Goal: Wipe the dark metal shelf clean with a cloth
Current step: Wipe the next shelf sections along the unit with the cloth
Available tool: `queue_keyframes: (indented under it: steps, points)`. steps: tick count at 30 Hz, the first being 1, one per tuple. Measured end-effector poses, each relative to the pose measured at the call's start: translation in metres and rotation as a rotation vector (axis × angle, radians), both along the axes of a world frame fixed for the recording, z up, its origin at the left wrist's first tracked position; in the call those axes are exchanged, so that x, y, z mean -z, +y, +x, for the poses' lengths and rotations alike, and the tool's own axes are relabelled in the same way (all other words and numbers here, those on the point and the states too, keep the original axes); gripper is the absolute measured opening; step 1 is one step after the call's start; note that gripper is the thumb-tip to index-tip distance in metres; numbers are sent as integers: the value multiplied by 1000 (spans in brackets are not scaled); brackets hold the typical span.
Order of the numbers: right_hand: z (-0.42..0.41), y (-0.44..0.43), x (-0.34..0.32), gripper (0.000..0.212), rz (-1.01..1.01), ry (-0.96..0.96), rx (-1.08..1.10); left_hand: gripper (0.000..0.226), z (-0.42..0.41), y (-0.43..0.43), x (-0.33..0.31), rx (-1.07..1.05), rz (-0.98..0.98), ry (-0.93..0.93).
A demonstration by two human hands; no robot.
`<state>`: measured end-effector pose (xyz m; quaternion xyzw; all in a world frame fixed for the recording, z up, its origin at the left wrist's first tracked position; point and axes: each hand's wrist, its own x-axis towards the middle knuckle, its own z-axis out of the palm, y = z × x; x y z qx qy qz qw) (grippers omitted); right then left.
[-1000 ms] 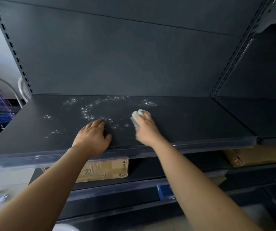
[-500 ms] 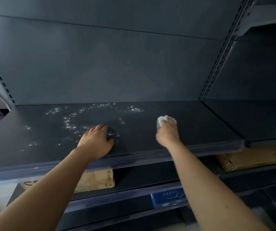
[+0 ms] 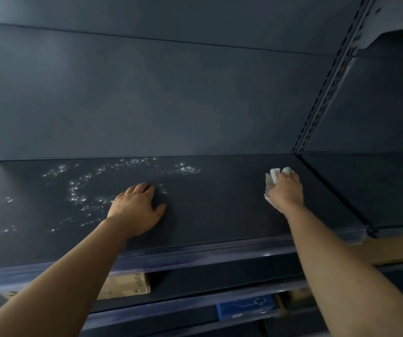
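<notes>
Curled round a wad of pale cloth (image 3: 272,177), the fingers of the right hand (image 3: 285,190) clamp it against the dark metal shelf (image 3: 219,203), at about 3 o'clock from the shelf's middle and near its right end; only the cloth's front lobes and a strip along the hand's left edge show, the remainder being hidden under the palm; the left hand (image 3: 136,210) lies flat on the shelf at about 9 o'clock from the right one, well apart from it, fingers straight and close together, thumb spread, gripping nothing; white specks (image 3: 79,188) glint across the shelf from 9 to 12 o'clock of the left hand, some touching its fingertips, and whether they are droplets or dust cannot be told; a translucent strip (image 3: 195,254) runs along the shelf's front edge and bears no legible ticket; below, at 6 o'clock of the left hand, a cardboard box (image 3: 125,285) is half hidden by the left forearm, its sideways dark print seeming to read "EXPRESS", though blurred, with small red marks beside it; a blue label (image 3: 246,306) on a lower rail, at 6 o'clock of the right hand, carries pale marks too smeared to read; a slotted upright (image 3: 326,88) rises at 1 o'clock; another box (image 3: 394,246) at 4 o'clock is cut off by the right forearm and the frame edge.
</notes>
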<state>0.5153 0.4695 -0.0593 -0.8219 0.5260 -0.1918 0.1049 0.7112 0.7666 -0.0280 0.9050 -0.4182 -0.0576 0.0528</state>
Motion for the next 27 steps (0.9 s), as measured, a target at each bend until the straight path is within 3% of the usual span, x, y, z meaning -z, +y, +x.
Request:
queue_keyframes:
  steps: [4, 10, 15, 17, 20, 24, 27]
  points:
    - [36, -18, 0, 46, 47, 39, -63, 69, 1, -1, 3, -8, -20, -18]
    - [125, 41, -6, 19, -45, 64, -484, 69, 1, 0, 5, -10, -35, -12]
    - [166, 122, -18, 52, 127, -29, -750, 69, 3, 14, -1, -32, -63, 5]
    - [160, 132, -27, 56, 182, -188, -724, 68, 8, 30, -3, -50, -76, -18]
    - [136, 102, -27, 56, 134, -324, -503, 70, 25, 63, -5, -95, -65, -43]
    - [110, 58, -12, 48, 146, -245, -147, 71, 45, 100, -1, -161, -28, -18]
    - [133, 79, -9, 28, 46, -104, -246, 70, 56, 117, 1, -176, -39, -21]
